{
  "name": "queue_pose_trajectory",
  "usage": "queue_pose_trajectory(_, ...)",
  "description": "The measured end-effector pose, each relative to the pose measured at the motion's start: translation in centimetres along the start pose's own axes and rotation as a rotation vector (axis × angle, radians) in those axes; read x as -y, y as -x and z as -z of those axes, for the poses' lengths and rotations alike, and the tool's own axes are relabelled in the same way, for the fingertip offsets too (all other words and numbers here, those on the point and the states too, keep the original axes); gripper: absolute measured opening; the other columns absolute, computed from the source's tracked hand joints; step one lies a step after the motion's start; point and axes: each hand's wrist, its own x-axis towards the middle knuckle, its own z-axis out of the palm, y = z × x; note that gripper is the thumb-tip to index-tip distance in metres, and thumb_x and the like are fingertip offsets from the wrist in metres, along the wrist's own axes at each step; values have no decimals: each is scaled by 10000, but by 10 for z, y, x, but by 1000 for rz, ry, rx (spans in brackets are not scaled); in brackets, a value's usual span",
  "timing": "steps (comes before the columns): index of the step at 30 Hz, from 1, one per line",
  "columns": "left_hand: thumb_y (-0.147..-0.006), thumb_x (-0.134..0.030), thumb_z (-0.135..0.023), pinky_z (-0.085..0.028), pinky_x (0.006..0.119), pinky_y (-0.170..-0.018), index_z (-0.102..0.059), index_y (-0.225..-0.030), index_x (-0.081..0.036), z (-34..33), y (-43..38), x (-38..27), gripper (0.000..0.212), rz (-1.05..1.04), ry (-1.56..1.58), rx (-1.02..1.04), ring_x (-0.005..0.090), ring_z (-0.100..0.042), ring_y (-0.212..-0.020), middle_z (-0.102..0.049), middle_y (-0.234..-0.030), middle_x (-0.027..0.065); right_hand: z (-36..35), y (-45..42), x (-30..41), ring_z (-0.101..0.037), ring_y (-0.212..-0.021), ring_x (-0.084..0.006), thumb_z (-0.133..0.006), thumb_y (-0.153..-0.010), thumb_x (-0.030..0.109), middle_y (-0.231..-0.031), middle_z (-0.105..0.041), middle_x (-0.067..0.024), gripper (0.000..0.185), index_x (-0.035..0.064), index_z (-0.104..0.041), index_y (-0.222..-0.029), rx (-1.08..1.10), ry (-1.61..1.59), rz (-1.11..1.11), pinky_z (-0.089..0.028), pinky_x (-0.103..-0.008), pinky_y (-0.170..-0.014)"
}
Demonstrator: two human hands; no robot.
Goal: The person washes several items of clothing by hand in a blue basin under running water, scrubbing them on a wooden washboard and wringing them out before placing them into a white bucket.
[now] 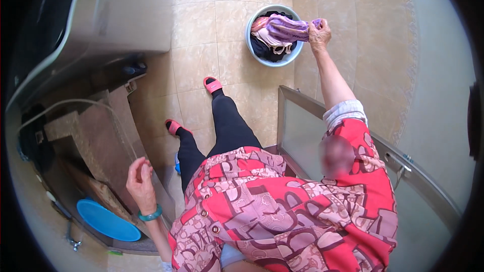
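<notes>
My right hand (320, 34) grips one end of a purple patterned cloth (287, 27). The rest of the cloth stretches left over a light blue basin (248, 41) on the tiled floor. Dark clothes (262, 50), a pale pink garment (269, 39) and an orange-pink cloth (258, 25) lie in the basin. Lower left, my left hand (141, 181) is raised with its fingers partly curled and a green bangle (150, 213) at the wrist. A thin clear hose or cord (113, 113) runs up to its fingertips; whether they touch it cannot be told.
A large pale appliance or cabinet (128, 15) stands at upper left. Below it are a stone-like slab (113, 128), a bright blue basin (107, 221) and a tap (73, 242). A metal-framed glass door (306, 139) stands at my right, near the tiled wall (374, 68).
</notes>
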Motion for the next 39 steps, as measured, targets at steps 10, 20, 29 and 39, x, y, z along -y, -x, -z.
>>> queue_pose_trajectory(10, -849, -28, -554, -471, 241, -745, -603, -998, -3, -2, -17, -13, 159, 84, -54, -67, 115, -566, -832, -600, -923, 40, -95, 57, -51, -583, -711, -298, -637, -655, 315, -769, -609, -160, 387, 62, -624, -948, 586, 405, 48, -471, -389, -626)
queue_pose_trajectory(20, -824, -12, -571, -472, 227, -630, -618, -882, 15, 66, -7, -51, 80, -127, 181, -589, 130, -599, -741, -613, -887, 81, -42, 287, 353, -628, -688, -219, -580, -769, 13, -768, -624, -135, 139, -9, -614, -901, 1274, -694, 676, -494, -306, -625)
queue_pose_trajectory(29, -868, -110, -554, -474, 230, -634, -550, -1081, 9, 134, 43, 38, 244, -139, 490, -826, 123, -587, -749, -615, -959, 110, -105, 362, 563, -304, -1137, -520, -795, -588, 239, -1354, -238, -245, 924, 280, -274, -1351, 725, -185, 1528, -359, -632, -802)
queue_pose_trajectory(39, -895, -257, -531, -500, 315, -713, -468, -1165, -1, 153, -43, 45, 378, -68, 1003, -549, 208, -601, -830, -551, -1046, 149, -130, 368, 573, -434, -970, -310, -728, -541, 115, -919, -452, -85, 447, 190, -550, -944, 580, -287, 1687, -337, -465, -749)
